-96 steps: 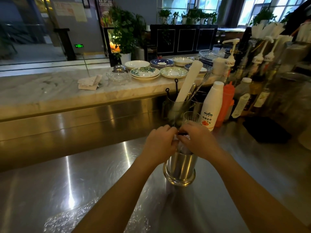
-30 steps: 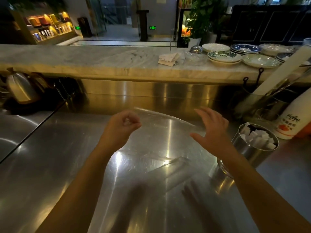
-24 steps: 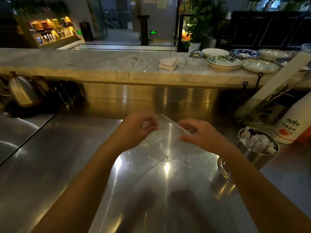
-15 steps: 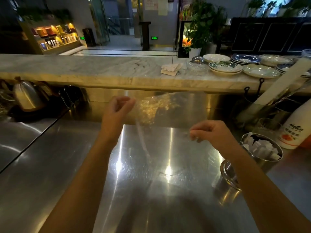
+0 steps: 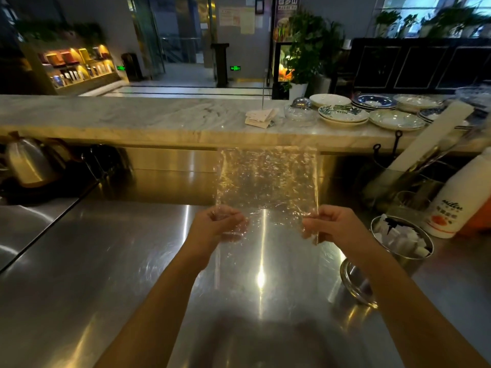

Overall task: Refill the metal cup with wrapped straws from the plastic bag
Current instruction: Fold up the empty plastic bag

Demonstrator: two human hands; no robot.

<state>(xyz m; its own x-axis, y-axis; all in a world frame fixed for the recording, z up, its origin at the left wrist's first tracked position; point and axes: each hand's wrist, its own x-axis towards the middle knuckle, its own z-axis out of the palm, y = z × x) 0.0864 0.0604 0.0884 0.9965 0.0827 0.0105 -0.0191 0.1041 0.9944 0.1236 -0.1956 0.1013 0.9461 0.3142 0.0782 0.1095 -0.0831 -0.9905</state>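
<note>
Left hand (image 5: 221, 225) and right hand (image 5: 328, 224), both pinched shut, hold a clear crinkled plastic bag (image 5: 267, 181) upright; straw-filled cylindrical metal cup (image 5: 398, 251) stands right.

A broad brushed stainless-steel counter (image 5: 106, 274) carried the things. A round metal cup (image 5: 398, 251) packed with white wrapped straws (image 5: 401, 239) stood on it. Just right of that cup stood a white plastic bottle (image 5: 457, 197), and just behind the cup a clear drinking glass (image 5: 410, 201).
</note>
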